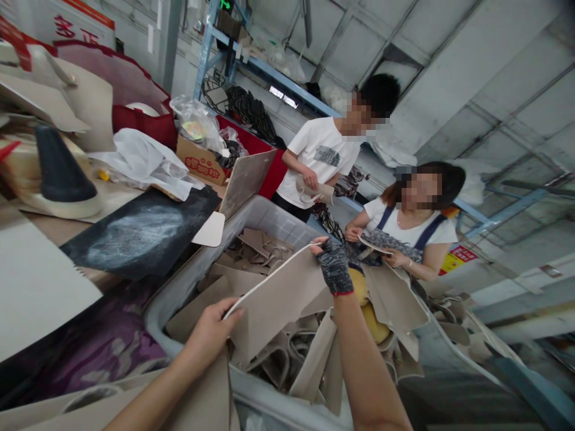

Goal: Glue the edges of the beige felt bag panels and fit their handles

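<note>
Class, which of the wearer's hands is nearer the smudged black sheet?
Left. The left hand is to the lower right of the black sheet; the gloved right hand is farther right.

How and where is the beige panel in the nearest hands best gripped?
Likely both ends of its pale upper edge, one hand from each side: the beige panel is long and thin, that edge facing up. The left hand and right hand pinch it there.

Diffuse greyish light, soft stretched edges
</note>
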Tool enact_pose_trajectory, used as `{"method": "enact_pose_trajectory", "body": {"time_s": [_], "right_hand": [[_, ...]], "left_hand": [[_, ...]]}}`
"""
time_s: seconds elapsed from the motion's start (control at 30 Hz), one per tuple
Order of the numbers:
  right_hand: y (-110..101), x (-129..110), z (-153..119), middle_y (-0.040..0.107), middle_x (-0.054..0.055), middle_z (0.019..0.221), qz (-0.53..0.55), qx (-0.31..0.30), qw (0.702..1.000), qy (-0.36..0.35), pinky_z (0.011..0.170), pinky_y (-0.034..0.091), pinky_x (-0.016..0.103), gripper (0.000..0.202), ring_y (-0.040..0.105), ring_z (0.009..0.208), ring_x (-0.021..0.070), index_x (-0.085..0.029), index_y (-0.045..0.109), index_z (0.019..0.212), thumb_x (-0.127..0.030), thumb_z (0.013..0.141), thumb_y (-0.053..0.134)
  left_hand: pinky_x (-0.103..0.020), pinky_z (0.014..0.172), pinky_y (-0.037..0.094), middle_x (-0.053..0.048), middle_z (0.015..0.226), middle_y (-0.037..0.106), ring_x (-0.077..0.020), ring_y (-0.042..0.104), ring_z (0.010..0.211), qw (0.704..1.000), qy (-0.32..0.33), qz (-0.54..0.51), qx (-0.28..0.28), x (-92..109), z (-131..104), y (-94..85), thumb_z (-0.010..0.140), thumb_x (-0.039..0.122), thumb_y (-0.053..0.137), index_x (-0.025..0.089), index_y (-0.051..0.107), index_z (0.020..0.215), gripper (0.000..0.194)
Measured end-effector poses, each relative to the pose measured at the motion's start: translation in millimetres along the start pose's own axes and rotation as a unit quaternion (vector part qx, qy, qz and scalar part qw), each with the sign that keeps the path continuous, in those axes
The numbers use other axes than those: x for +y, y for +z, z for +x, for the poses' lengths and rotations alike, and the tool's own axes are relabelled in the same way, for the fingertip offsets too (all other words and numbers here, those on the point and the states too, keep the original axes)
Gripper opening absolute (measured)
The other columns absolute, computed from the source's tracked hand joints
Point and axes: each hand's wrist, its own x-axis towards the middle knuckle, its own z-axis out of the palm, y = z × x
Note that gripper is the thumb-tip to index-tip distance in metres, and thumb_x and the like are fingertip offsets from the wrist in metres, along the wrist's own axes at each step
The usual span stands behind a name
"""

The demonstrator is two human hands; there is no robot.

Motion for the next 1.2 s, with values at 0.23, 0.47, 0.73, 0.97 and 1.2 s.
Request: {"method": "enact_pose_trajectory", "body": {"time_s": [0.23, 0.47, 0.73, 0.97, 1.2], "right_hand": [[-3.2, 19.4, -42.8, 0.068, 0.005, 0.080, 0.047, 0.032, 0.998, 0.032, 0.078, 0.047, 0.034, 0.029, 0.059, 0.079, 0.0206, -0.018, 0.065, 0.079, -0.046, 0.076, 0.059], [-24.4, 12.2, -60.7, 0.073, 0.005, 0.082, 0.058, -0.061, 0.996, 0.012, 0.079, 0.051, 0.036, 0.020, 0.064, 0.080, 0.0218, -0.022, 0.072, 0.079, -0.039, 0.072, 0.067], [-32.3, -7.6, -62.9, 0.071, 0.002, 0.077, 0.066, -0.070, 0.994, -0.049, 0.079, 0.052, 0.032, 0.009, 0.065, 0.078, 0.0191, -0.023, 0.069, 0.074, -0.028, 0.077, 0.062], [-31.4, -8.0, -63.0, 0.072, 0.002, 0.078, 0.051, -0.049, 0.996, -0.051, 0.076, 0.054, 0.030, 0.010, 0.067, 0.078, 0.0185, -0.022, 0.068, 0.077, -0.030, 0.078, 0.061], [-36.3, -6.4, -62.6, 0.075, 0.004, 0.092, 0.025, -0.091, 0.992, -0.080, 0.085, 0.054, 0.033, 0.019, 0.068, 0.088, 0.0192, -0.023, 0.074, 0.093, -0.031, 0.085, 0.058]], "left_hand": [[-0.025, 0.066, 0.048, 0.000, 0.074, 0.070, -0.0164, 0.062, 0.070, 0.953, 0.000, -0.218, 0.212, 3.8, 11.1, -19.9, 0.052, 0.052, 0.085, 0.015, 0.068, 0.086, 0.053], [-0.024, 0.060, 0.050, -0.001, 0.071, 0.072, -0.0160, 0.063, 0.063, 0.942, -0.010, -0.268, 0.201, 5.5, 13.4, -30.0, 0.046, 0.048, 0.090, 0.015, 0.070, 0.082, 0.052], [-0.026, 0.055, 0.053, 0.000, 0.064, 0.070, -0.0204, 0.066, 0.060, 0.935, -0.058, -0.274, 0.218, 13.4, 14.8, -25.7, 0.056, 0.032, 0.081, 0.019, 0.069, 0.078, 0.028], [-0.024, 0.049, 0.052, 0.000, 0.062, 0.070, -0.0182, 0.064, 0.054, 0.921, -0.089, -0.300, 0.231, 14.5, 17.3, -24.3, 0.064, 0.022, 0.071, 0.019, 0.069, 0.078, 0.014], [-0.022, 0.047, 0.051, 0.000, 0.064, 0.071, -0.0177, 0.064, 0.055, 0.922, -0.090, -0.306, 0.218, 6.6, 19.7, -27.5, 0.061, 0.025, 0.075, 0.020, 0.071, 0.081, 0.020]]}}
